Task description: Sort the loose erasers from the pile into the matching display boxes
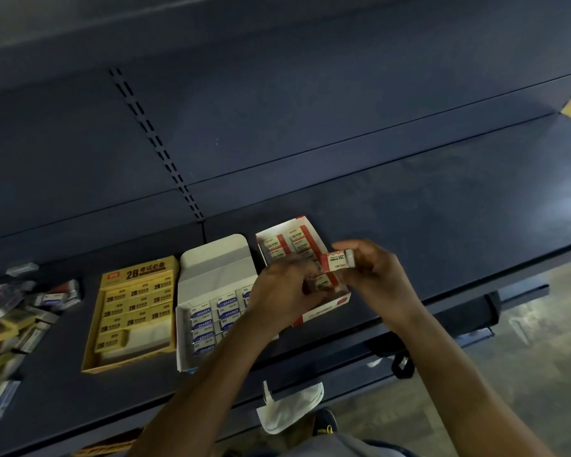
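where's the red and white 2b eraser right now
In the head view, the red-and-white 2B eraser is right of centre, pinched in the right hand over the red display box, right of the white box.

Left hand: centre frame, knuckles up, fingers curled under. Right hand: just right, fingertips pinching eraser.

On the shelf, the right box sits beneath the left hand and right hand (an eraser in the latter). The middle box is just left of them, the left box beyond, the loose pile farthest left.
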Demonstrator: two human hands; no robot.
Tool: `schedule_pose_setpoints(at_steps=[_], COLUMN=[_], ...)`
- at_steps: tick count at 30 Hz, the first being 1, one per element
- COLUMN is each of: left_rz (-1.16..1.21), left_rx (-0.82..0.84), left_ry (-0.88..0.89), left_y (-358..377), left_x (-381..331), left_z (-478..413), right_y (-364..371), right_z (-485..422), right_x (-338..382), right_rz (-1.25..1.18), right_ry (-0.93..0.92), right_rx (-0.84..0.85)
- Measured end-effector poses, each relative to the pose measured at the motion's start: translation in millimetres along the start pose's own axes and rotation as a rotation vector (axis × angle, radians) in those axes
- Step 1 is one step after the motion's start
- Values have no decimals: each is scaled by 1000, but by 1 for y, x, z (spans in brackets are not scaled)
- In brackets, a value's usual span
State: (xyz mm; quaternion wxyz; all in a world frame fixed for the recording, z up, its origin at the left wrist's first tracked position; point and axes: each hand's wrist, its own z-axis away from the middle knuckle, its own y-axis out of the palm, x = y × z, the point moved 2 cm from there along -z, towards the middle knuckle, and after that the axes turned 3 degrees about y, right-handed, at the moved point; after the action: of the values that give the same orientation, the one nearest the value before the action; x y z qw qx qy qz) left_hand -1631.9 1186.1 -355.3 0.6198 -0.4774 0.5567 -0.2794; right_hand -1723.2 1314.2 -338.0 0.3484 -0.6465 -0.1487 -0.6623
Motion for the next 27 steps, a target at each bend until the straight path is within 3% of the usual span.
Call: schedule_pose_setpoints(at_steps=[9, 12, 20, 27], left_rz=[505, 579, 639, 645], left_rx=[-111, -122, -213, -259], left_ry=[-197, -208, -272, -293], left_y=[-41, -46, -46, -43], left_x=[-10, -12, -9, -10], left_z=[16, 19, 25, 28], right_y=[5, 10, 22, 28], right_z=[1, 3, 2, 3], right_x=[8, 11, 11, 15], right_rz=[-15, -50, -222, -198], right_ry=[-82, -95, 111, 102], right_rx=[186, 231, 42, 31])
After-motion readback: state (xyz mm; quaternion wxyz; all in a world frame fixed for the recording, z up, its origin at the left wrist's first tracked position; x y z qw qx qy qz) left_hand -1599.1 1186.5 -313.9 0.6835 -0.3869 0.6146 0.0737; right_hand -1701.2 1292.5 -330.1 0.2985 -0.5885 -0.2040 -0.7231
